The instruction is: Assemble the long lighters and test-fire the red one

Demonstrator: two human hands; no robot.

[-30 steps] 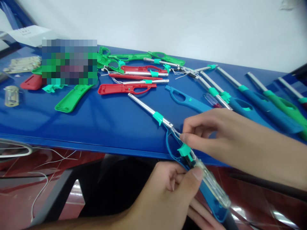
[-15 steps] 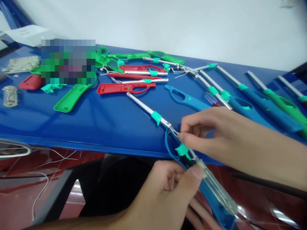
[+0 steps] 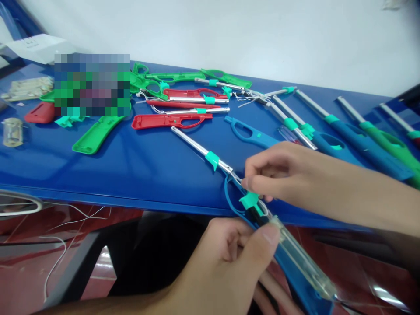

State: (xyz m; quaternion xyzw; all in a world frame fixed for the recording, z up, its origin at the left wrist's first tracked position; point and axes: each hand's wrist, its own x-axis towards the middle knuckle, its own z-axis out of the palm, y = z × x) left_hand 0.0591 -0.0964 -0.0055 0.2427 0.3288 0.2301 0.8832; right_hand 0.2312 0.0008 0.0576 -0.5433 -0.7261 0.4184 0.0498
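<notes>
My left hand [image 3: 236, 258] grips an open blue lighter shell [image 3: 295, 280] from below, its thumb pressing on the upper end of a clear fuel tank [image 3: 306, 258]. The tank lies along the shell's handle. A teal trigger [image 3: 250, 200] sits near the shell's finger loop. From the shell's front a metal tube [image 3: 192, 142] with a teal collar [image 3: 212, 159] reaches out over the table. Thumb and forefinger of my right hand [image 3: 292, 175] are pinched on the thin white wire [image 3: 236, 177] behind the tube.
On the blue table [image 3: 131, 175], red half shells [image 3: 154, 121], green half shells [image 3: 95, 138] and a blue half shell [image 3: 252, 135] lie behind my hands. Several lighters, including a green one [image 3: 387, 142], line the right side. A clear tank [image 3: 13, 132] stands at left.
The lower end of the fuel tank has shifted a little to the right. My right hand has moved slightly left and up, still pinching at the wire.
</notes>
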